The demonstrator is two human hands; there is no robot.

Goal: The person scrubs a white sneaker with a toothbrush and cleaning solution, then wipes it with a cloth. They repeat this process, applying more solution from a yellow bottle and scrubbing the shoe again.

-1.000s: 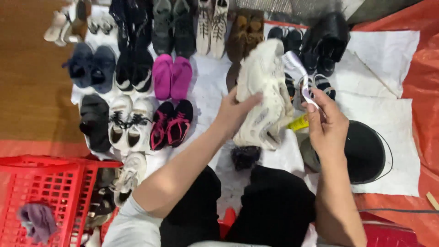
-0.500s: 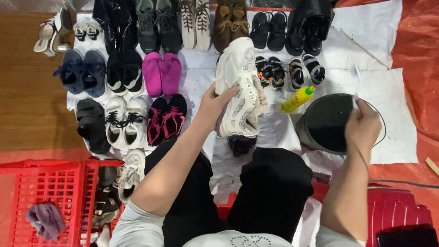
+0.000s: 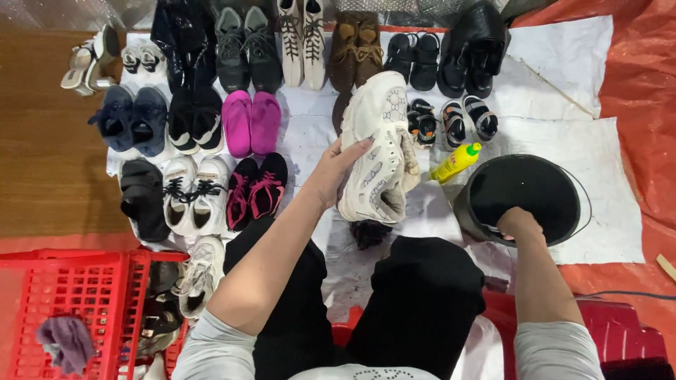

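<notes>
My left hand [image 3: 336, 171] grips a chunky white sneaker [image 3: 375, 148] by its side and holds it upright over the white sheet [image 3: 556, 84]. My right hand [image 3: 520, 224] reaches down into a black bucket [image 3: 524, 198] at the right; its fingers are hidden inside, so I cannot tell whether they hold anything. A yellow bottle with a green cap [image 3: 457, 161] lies between the sneaker and the bucket. A dark brush-like thing [image 3: 369, 233] lies just below the sneaker.
Rows of paired shoes fill the sheet: pink slip-ons [image 3: 251, 122], white sneakers [image 3: 193, 191], black boots [image 3: 476, 46], sandals [image 3: 466, 119]. A red plastic basket [image 3: 67, 309] with a purple cloth [image 3: 65, 341] stands at lower left. An orange tarp [image 3: 641, 105] lies at right.
My right hand moved from beside the sneaker, where it held a small white thing, down to the right and into the black bucket. The left hand kept hold of the white sneaker.
</notes>
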